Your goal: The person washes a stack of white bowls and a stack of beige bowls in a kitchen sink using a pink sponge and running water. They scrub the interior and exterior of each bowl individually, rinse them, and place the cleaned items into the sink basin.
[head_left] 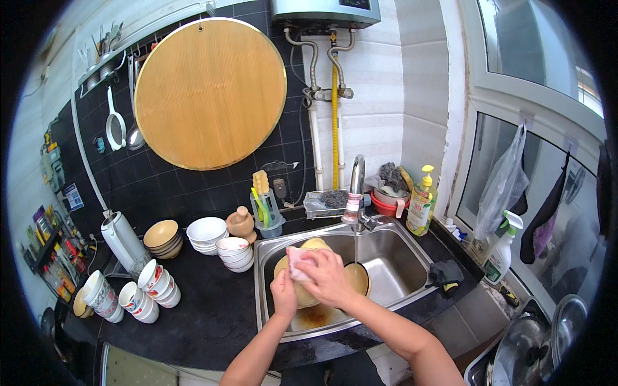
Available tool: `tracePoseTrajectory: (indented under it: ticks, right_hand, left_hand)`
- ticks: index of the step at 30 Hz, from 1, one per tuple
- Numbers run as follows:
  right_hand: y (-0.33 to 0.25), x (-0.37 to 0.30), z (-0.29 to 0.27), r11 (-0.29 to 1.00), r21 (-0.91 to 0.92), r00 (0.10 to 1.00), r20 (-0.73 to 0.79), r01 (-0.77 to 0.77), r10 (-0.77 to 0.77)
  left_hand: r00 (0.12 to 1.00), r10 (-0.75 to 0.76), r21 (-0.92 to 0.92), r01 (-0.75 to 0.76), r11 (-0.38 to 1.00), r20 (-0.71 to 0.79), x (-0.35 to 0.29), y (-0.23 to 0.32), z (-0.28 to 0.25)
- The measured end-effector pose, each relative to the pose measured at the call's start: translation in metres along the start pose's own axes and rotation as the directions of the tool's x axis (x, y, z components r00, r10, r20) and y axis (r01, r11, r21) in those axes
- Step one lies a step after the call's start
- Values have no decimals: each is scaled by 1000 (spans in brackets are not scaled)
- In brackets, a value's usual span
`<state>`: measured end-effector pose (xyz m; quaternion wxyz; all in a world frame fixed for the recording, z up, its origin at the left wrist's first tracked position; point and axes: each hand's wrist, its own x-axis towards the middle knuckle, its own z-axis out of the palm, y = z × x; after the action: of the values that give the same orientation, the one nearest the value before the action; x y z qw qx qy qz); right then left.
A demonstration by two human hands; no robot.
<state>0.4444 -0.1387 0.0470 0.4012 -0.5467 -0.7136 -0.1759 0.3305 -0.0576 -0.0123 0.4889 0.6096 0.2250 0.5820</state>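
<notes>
Both my hands are over the left part of the steel sink (404, 248). My right hand (328, 276) presses a pink-and-white cloth (299, 262) with its fingers. Beside it my left hand (284, 294) closes at the edge of a yellow bowl (305, 297); its fingertips are partly hidden. Behind the cloth shows another yellow rounded surface (315, 244). To the right of my right wrist, a yellow bowl with a dark rim (358, 278) sits in the sink. Water runs from the faucet (356, 193) near it. A brown stain lies on the sink bottom below my hands.
Stacked white bowls (235, 255), yellow bowls (162, 239) and patterned cups (158, 283) stand on the black counter left of the sink. A yellow soap bottle (421, 202) and red basin (387, 204) are behind it. Dark gloves (445, 273) lie at its right edge.
</notes>
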Motion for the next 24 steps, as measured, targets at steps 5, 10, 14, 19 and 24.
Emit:
tracePoseTrajectory:
  ticks: [5,10,14,19,24]
  right_hand:
    - [54,-1,22,890,172,896,-66,-423,439]
    - [82,-34,40,321,749,674,219,-580,706]
    - [60,-64,56,6,875,581,316,-484,750]
    - [28,-65,62,-183,865,535,442,-467,720]
    - [46,-82,62,-403,806,443,581,-434,683]
  left_hand:
    - [988,-155,-197,156,968,22,-1,3,-6]
    - [975,-194,-387,137,912,-111,12,22,-6]
    - [975,-167,-417,92,904,-148,17,14,5]
    - [993,-17,-43,12,999,-117,5,14,18]
    - [963,90,313,-170,935,255,-17,17,26]
